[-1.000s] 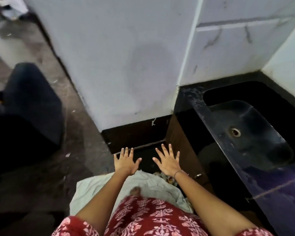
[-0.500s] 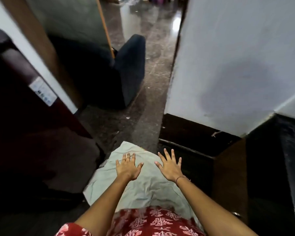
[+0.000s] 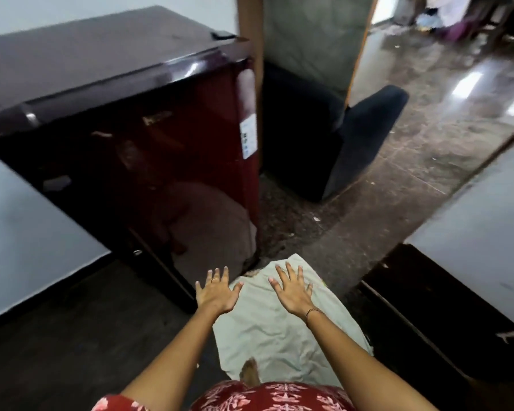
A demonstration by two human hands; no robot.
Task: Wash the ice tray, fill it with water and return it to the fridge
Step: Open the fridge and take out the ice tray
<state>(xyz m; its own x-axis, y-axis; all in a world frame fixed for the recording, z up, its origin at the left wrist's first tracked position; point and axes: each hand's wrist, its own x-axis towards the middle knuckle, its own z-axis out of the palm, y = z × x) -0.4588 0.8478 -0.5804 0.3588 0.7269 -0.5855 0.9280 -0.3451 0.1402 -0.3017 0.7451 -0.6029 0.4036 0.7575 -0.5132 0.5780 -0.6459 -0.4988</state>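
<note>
A dark maroon fridge (image 3: 166,137) stands to the left and ahead, its door closed, with a white label near the door's right edge. My left hand (image 3: 215,290) hovers palm down with fingers spread, just right of the fridge's lower corner. My right hand (image 3: 293,287), a thin bracelet on the wrist, is also spread and empty, beside the left one. Both hands are held out over a pale cloth (image 3: 279,327) lying on the floor. No ice tray is in view.
A dark upholstered seat (image 3: 347,143) stands past the fridge by a wooden door frame (image 3: 250,31). A white wall (image 3: 481,232) juts in at the right. A grey surface (image 3: 18,232) fills the left edge. Dark polished floor (image 3: 413,161) runs ahead through the doorway.
My view has swung left, away from the black sink and the white wall, so the fridge now fills the left side. Both hands have stayed spread and empty in front of me.
</note>
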